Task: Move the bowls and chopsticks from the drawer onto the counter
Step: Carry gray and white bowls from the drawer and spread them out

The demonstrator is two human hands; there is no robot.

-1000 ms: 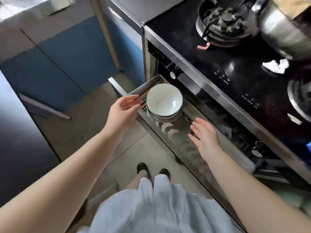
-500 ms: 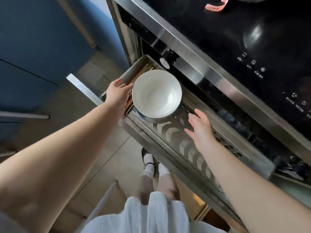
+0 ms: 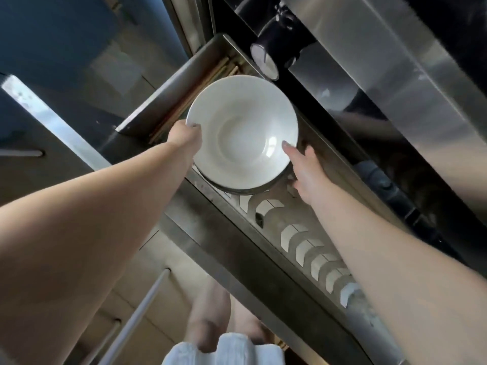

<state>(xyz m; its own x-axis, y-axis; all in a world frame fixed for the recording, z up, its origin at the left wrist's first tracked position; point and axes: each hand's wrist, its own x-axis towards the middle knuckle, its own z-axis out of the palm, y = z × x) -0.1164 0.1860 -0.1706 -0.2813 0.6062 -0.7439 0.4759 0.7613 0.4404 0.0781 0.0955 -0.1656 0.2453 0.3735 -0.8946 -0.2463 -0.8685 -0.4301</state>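
Both hands have closed in, left hand (image 3: 184,135) and right hand (image 3: 303,167) grasping two stacked bowls (image 3: 242,130).

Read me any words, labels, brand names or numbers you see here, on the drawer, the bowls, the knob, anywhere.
None can be read.
White bowl: plain, no mark or brand showing.
Round knob above the drawer: its pale face is too blurred to tell whether it bears any marking.
Steel panel above: only glare, no lettering.
Chopsticks: no print visible.

White bowl (image 3: 242,133) at centre, tan chopsticks (image 3: 184,101) upper left of it, silver-grey drawer (image 3: 210,219), dark blue cabinet (image 3: 66,35) upper left.
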